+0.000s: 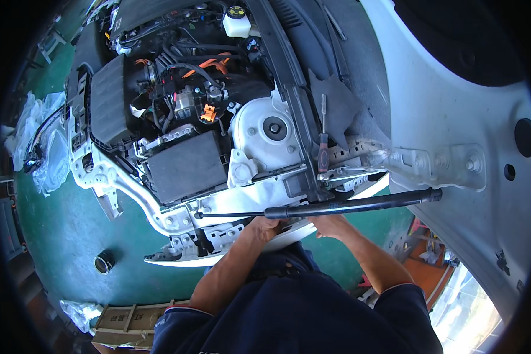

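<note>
My left hand reaches under the black gas strut to the white fender and metal rail along the car's side; its fingertips are hidden. My right hand is at the same fender, right of the left one, fingers curled, with what they hold hidden. The strut runs from a bolt on the rail to the large white raised panel. A screwdriver with a dark handle lies above my hands near the hinge.
The engine bay has black covers, orange cables and a white reservoir. On the green floor are plastic wrapping, a dark cylinder and a cardboard box. An orange surface with items sits lower right.
</note>
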`<act>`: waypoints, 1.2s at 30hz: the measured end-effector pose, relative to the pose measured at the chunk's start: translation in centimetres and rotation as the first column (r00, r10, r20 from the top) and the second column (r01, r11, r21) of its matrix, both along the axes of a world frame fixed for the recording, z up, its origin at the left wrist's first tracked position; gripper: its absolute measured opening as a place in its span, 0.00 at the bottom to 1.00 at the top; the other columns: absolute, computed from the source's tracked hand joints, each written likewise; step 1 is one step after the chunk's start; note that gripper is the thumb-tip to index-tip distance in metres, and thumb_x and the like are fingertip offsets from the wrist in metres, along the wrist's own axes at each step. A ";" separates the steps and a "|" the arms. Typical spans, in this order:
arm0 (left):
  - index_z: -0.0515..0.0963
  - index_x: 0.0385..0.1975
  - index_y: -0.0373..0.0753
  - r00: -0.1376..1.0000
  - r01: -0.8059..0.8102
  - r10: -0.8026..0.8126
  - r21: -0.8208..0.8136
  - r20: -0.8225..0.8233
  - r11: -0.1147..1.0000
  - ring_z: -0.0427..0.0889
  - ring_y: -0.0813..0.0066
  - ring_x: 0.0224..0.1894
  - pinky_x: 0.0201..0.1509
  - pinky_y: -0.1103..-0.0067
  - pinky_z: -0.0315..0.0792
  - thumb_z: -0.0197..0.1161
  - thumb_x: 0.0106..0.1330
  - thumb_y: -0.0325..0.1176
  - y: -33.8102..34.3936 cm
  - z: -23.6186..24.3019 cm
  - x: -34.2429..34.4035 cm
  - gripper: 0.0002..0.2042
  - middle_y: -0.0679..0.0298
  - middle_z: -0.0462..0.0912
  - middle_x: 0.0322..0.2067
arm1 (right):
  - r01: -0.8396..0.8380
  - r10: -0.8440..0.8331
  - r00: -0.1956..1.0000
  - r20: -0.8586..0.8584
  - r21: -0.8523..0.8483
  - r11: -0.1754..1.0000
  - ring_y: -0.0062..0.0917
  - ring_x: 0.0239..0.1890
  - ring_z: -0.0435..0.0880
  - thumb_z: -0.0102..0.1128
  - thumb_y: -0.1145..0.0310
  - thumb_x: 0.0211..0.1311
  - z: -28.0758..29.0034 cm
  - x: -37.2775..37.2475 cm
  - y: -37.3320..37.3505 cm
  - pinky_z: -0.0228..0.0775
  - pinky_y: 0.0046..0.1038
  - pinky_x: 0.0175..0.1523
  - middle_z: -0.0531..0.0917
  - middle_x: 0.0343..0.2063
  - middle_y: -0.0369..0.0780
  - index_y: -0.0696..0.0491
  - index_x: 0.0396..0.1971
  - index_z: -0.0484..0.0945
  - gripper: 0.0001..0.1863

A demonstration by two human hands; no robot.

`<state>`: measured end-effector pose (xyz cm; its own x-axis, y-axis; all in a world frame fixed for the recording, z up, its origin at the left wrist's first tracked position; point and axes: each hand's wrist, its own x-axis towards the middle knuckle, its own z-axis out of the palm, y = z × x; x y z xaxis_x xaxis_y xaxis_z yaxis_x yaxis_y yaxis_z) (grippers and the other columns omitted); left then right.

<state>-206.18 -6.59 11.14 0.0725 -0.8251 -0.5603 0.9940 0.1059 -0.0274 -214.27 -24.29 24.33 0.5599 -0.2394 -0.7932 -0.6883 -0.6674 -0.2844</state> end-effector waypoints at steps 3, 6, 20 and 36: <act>0.83 0.39 0.40 1.000 0.000 -0.001 -0.024 -0.028 1.000 0.82 0.70 0.35 0.42 0.73 0.78 0.74 0.60 0.20 0.0 -1.4 -0.3 0.10 0.63 0.86 0.35 | 0.275 -0.272 0.961 -0.045 0.082 0.958 0.35 0.36 0.93 0.55 0.65 0.76 0.9 1.0 0.8 0.87 0.42 0.37 0.87 0.47 0.50 0.62 0.54 0.79 0.17; 0.83 0.42 0.38 0.999 0.011 -0.013 -0.039 -0.048 0.999 0.84 0.67 0.37 0.44 0.70 0.80 0.71 0.63 0.18 -0.3 -2.5 -0.4 0.11 0.60 0.87 0.38 | 0.424 -0.414 0.905 -0.103 0.125 0.897 0.31 0.39 0.90 0.57 0.66 0.75 1.4 1.9 1.0 0.86 0.43 0.36 0.84 0.47 0.44 0.60 0.53 0.80 0.15; 0.82 0.45 0.37 0.996 0.085 -0.085 0.053 -0.003 0.995 0.85 0.64 0.40 0.47 0.68 0.81 0.68 0.64 0.16 -1.3 -1.9 -0.3 0.12 0.58 0.86 0.41 | 0.600 -0.568 0.799 -0.199 0.187 0.778 0.18 0.25 0.80 0.56 0.69 0.74 0.9 1.3 -0.4 0.58 0.21 0.24 0.76 0.23 0.33 0.53 0.26 0.78 0.12; 0.81 0.49 0.35 0.992 0.115 -0.118 0.088 0.036 0.990 0.86 0.60 0.44 0.50 0.65 0.82 0.65 0.65 0.15 -1.1 -1.3 0.0 0.14 0.55 0.86 0.44 | 0.527 -0.486 0.841 -0.239 0.159 0.835 0.23 0.27 0.86 0.60 0.63 0.75 1.8 2.4 -0.2 0.72 0.22 0.25 0.81 0.29 0.36 0.56 0.36 0.81 0.11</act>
